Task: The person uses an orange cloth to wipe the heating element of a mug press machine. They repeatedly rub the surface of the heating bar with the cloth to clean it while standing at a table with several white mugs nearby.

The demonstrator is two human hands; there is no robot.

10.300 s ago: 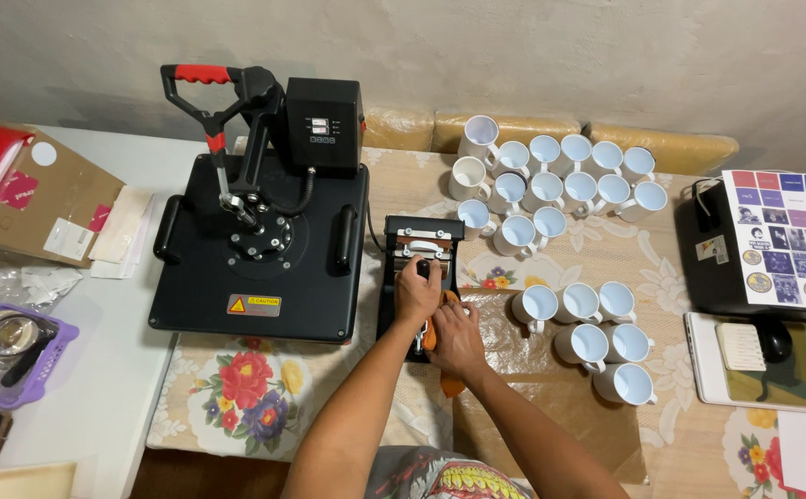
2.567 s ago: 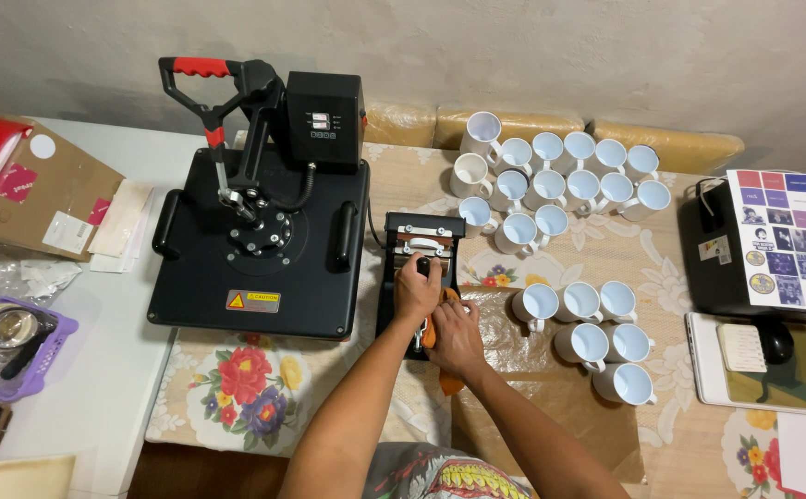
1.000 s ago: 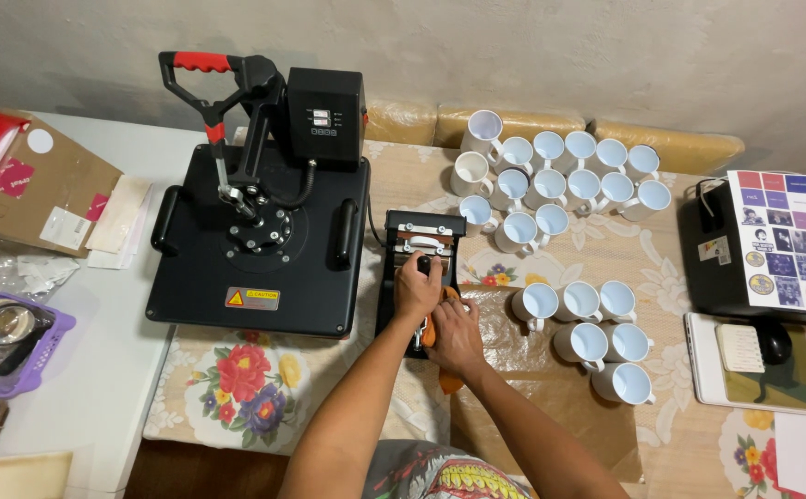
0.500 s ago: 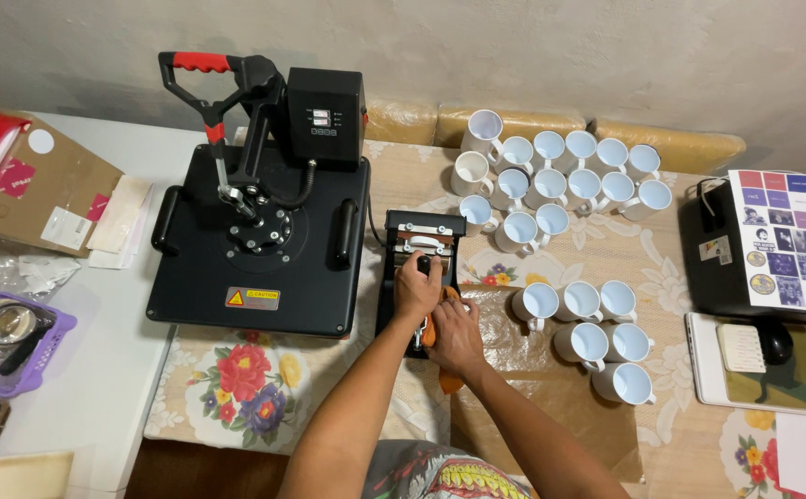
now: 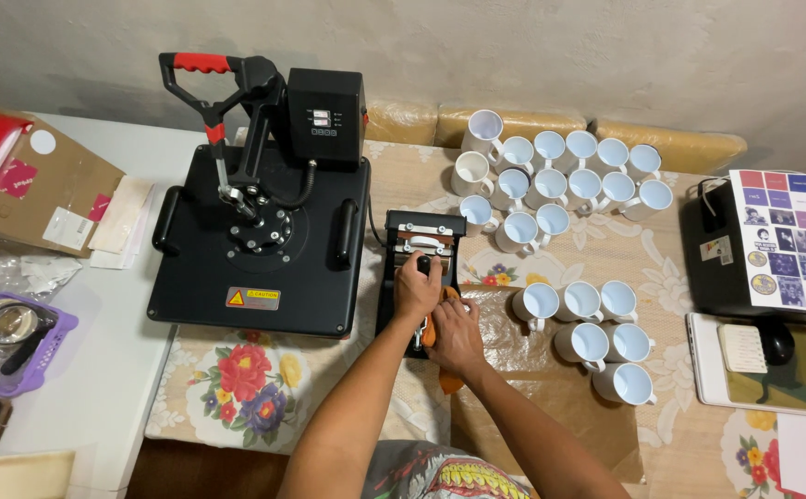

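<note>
Here the left hand (image 5: 417, 286) closes its grip on the small mug press (image 5: 419, 268) mid-tabletop; the right hand (image 5: 456, 331) holds an orange cloth (image 5: 442, 356) just beside it.

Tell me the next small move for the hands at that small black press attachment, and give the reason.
Probably keep the left hand steady on the small black mug press attachment and let the right hand work the orange piece at its near end. Both hands are already on it, the white mugs stand untouched to the right, and the large heat press sits apart.
</note>
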